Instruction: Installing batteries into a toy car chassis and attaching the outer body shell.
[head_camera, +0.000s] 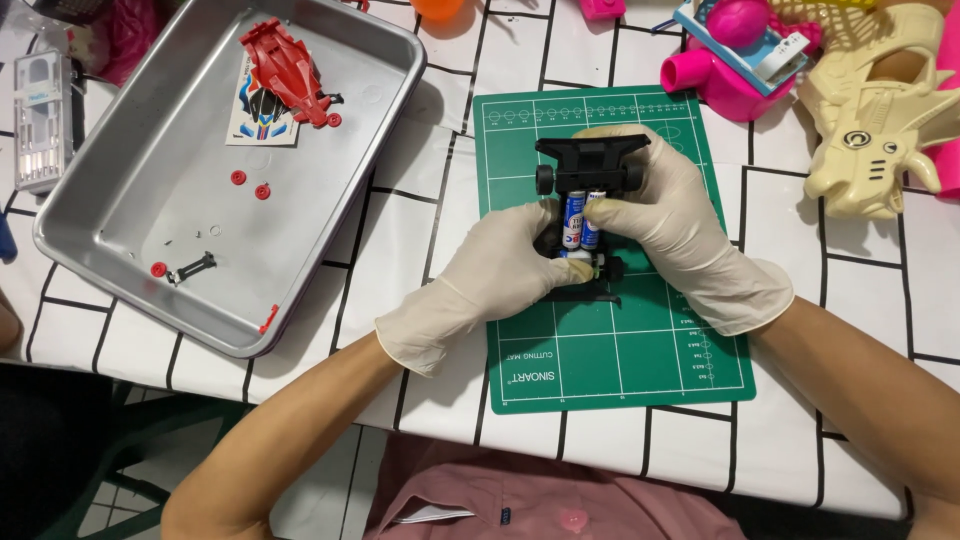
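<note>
Two gloved hands, left hand (500, 265) and right hand (665, 215), grip one black toy chassis (590, 160) carrying two batteries (583, 218)

light: bright, even (overhead) | glare: metal tray (150, 180) | shadows: soft | focus: sharp

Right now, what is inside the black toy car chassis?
Two blue-and-white batteries lie side by side inside the black chassis. The left hand and right hand cover its lower part.
</note>
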